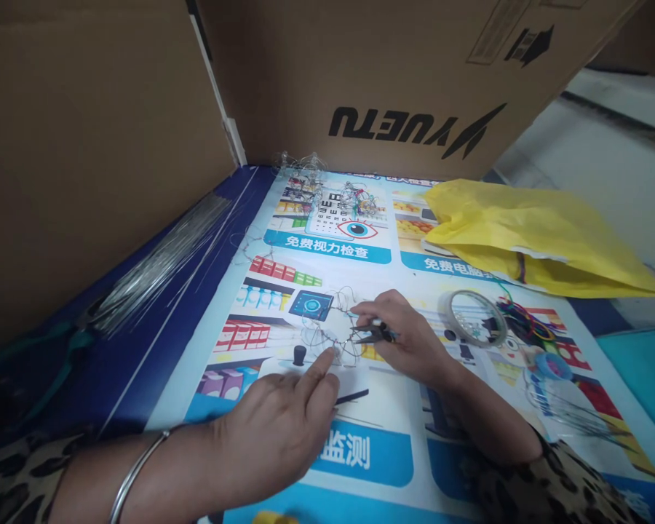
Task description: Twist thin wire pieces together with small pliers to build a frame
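A piece of thin silver wire bent into several loops lies on the printed sheet between my hands. My left hand, wearing a bangle, is closed at the wire's near edge, the index fingertip on it. Its other fingers are curled and partly hidden. From the right, my right hand grips small dark-jawed pliers, their jaws pointing left at the wire loops. Whether the jaws pinch a strand is too small to tell.
Cardboard walls the back and left. A bundle of straight wires lies left, near green-handled pliers. More wire pieces lie at the back. Right are a yellow bag, a roll of clear tape and coloured cords.
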`<move>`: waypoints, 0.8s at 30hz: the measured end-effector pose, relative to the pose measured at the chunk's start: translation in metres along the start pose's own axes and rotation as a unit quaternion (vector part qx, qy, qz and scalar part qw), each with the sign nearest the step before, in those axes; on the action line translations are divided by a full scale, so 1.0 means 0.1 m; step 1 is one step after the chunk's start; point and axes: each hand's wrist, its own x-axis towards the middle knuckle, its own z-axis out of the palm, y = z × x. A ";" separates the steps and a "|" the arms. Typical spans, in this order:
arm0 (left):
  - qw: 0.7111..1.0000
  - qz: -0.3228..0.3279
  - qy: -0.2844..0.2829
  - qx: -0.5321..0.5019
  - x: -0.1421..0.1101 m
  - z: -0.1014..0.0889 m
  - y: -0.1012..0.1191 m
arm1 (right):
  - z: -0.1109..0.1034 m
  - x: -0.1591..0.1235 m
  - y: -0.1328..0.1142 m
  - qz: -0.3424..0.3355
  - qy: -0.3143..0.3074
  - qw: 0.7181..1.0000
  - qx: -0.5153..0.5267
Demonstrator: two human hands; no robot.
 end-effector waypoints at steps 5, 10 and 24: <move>1.000 0.000 0.005 0.008 0.01 0.01 -0.01 | 0.00 0.00 -0.01 0.003 0.000 1.000 0.003; 1.000 0.004 0.013 0.011 0.05 -0.02 -0.04 | 0.01 0.00 0.00 -0.004 0.004 1.000 0.002; 0.997 -0.074 0.006 0.010 0.08 0.00 -0.17 | 0.00 0.01 -0.01 -0.002 0.000 1.000 -0.002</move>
